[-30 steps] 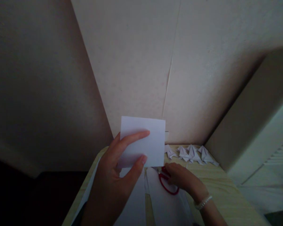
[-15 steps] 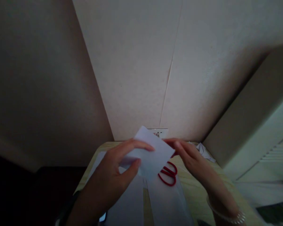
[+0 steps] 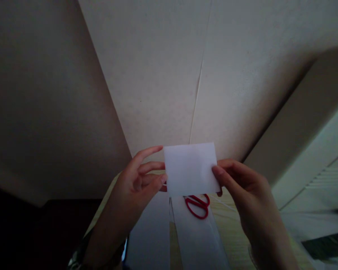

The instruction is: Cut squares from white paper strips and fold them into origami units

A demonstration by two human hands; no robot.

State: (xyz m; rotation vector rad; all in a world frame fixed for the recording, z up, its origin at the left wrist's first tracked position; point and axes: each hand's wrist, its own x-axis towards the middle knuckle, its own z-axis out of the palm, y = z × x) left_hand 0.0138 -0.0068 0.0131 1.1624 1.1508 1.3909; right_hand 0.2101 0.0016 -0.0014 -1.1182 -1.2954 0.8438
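Note:
A small, nearly square sheet of white paper [image 3: 191, 168] is held up between my two hands, above the table. My right hand [image 3: 244, 191] pinches its right edge, thumb in front and fingers behind. At its left edge, my left hand [image 3: 143, 183] has the thumb on the paper's side and the other fingers partly spread, some of them behind the sheet. Just below the paper, scissors [image 3: 197, 206] with red handles lie on white sheets; their blades are mostly hidden.
Larger white sheets [image 3: 152, 232] lie on the light wooden table [image 3: 229, 221]. By my left wrist shows the edge of a phone-like device [image 3: 124, 250]. The wall [image 3: 157, 93] rises behind the table, with a pale cabinet [image 3: 312, 142] on the right.
My right hand has let go of the scissors, which lie on the sheets, and has taken the paper's right edge. The paper was turned and shifted right; my left hand moved to its left edge.

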